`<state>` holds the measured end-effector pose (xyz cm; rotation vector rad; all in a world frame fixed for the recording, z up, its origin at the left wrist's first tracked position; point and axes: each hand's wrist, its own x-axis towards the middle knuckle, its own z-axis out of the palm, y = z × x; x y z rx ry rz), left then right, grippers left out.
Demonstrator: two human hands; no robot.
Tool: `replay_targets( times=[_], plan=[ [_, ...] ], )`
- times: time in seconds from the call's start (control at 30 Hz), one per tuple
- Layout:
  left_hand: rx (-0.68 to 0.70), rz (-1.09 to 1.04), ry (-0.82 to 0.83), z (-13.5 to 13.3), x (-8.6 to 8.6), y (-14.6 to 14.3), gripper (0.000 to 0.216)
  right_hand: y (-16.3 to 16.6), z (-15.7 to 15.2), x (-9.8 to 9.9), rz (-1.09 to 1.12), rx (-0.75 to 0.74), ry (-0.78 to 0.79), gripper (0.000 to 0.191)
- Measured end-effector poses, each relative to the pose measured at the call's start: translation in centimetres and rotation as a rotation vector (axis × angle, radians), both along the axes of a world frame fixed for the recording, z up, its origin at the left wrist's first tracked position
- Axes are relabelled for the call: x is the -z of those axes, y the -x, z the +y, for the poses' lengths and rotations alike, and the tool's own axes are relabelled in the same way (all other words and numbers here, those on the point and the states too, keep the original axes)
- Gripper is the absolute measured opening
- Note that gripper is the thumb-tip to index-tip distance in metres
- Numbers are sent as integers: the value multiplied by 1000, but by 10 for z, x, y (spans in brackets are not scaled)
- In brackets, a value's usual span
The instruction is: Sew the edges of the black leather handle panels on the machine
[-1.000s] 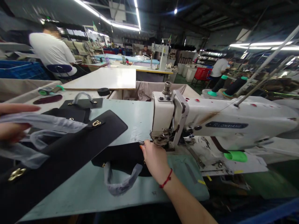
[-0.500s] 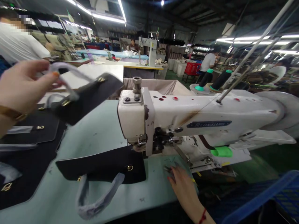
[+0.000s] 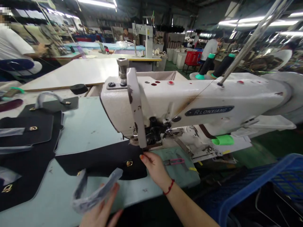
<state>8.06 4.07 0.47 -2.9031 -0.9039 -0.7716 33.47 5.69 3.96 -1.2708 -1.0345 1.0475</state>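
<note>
A black leather-like bag panel (image 3: 101, 159) lies flat on the pale green table, its far right edge under the sewing machine head (image 3: 123, 107). Gold fittings join it to a carry handle wrapped in clear plastic (image 3: 87, 203), which loops toward me. My left hand (image 3: 100, 206) is at that handle, fingers stretched and apart, partly behind the plastic. With thumb and fingertips, my right hand (image 3: 153, 165) pinches the panel's right edge beside the machine's presser area. Pink-handled thread snips (image 3: 174, 161) lie right of this hand. The needle is hidden.
More black panels (image 3: 26, 129) with wrapped handles are piled at the left; another handled panel (image 3: 53, 105) lies behind them. A blue plastic basket (image 3: 227, 201) stands at the lower right. Thread cones (image 3: 205, 67) stand behind the machine. A person in white (image 3: 14, 44) sits at far left.
My left hand has let go of a handled panel, now lying at the back left, and come down to the near handle. My right hand has left the snips and moved left onto the panel.
</note>
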Motion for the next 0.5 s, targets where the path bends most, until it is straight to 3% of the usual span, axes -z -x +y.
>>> replay_targets(
  times=[0.1, 0.17, 0.23, 0.37, 0.43, 0.5],
  plan=[
    [-155, -89, -15, 55, -18, -21, 82, 10, -3, -1, 34, 53, -6, 34],
    [-112, -73, -46, 88, -34, -32, 78, 16, -6, -3, -3, 103, -4, 36],
    [25, 9, -108, 112, -48, -37, 65, 21, -9, -6, -58, 134, 2, 38],
    [365, 117, -208, 130, -68, -34, 48, 21, -13, -13, -131, 132, 20, 40],
    [419, 64, -201, 128, -72, -32, 43, 18, -15, -16, -130, 136, 35, 41],
    [389, 22, -166, 122, -73, -31, 38, 16, -16, -19, -110, 125, 58, 42]
  ],
)
